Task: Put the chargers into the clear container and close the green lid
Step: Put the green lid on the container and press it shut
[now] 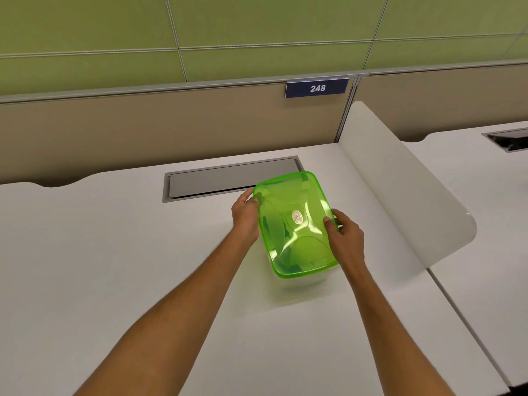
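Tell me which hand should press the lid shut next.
Probably the right hand: its thumb already lies on top of the lid at the edge, so it could press down at once. The left hand only grips the lid's far left corner from the side and can steady the container.

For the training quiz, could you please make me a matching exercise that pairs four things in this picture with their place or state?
Things:
1. green lid
2. left hand
3. right hand
4. blue number sign

Places or states:
A. mounted on the beige partition
B. grips the lid's right edge
C. sits on top of the clear container
D. holds the lid's left edge

Pairs: 1-C, 2-D, 3-B, 4-A
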A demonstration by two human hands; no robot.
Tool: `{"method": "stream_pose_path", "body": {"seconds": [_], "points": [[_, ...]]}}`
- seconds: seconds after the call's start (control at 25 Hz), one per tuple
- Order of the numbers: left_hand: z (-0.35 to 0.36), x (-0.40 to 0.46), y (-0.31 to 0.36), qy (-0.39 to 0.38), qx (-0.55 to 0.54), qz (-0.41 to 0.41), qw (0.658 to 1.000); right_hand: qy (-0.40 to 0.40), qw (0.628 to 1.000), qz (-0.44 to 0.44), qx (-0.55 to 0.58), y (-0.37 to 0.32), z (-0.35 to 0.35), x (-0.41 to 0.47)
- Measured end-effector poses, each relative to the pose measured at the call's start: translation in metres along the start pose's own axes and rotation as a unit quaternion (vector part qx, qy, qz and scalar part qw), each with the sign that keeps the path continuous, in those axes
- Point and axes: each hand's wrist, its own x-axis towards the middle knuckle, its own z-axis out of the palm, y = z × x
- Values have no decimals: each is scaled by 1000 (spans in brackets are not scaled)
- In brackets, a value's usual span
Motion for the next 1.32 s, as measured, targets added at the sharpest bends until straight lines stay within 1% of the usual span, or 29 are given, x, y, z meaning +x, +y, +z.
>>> {"method": "stream_pose_path", "body": {"seconds": [0.16,0.28,0.32,0.48,0.64,0.72,0.92,1.04,1.12,1.2,1.32], "points": [[6,-4,-13,-21,142,68,987,25,999,3,-34,12,5,-3],[9,-1,-18,-4,271,98,958,23,998,21,-52,18,9,-2],[9,0,-21,-1,299,103,949,23,998,22,-60,19,10,-1],[1,4,-33,-1,342,106,934,11,994,33,-103,22,15,1],[-4,11,-33,5,315,78,946,-11,985,36,-168,23,18,1],[-2,18,-27,7,324,67,944,-13,979,36,-202,25,19,1],[12,43,-8,-23,447,46,893,-18,971,32,-237,26,22,0],[18,54,-5,-18,512,37,858,-20,969,36,-244,26,23,0],[21,57,-7,-8,539,48,841,-22,968,41,-245,25,23,0],[23,58,-12,9,544,72,836,-26,968,48,-247,24,23,1],[20,59,-21,34,530,111,840,-31,966,47,-251,24,24,1]]}}
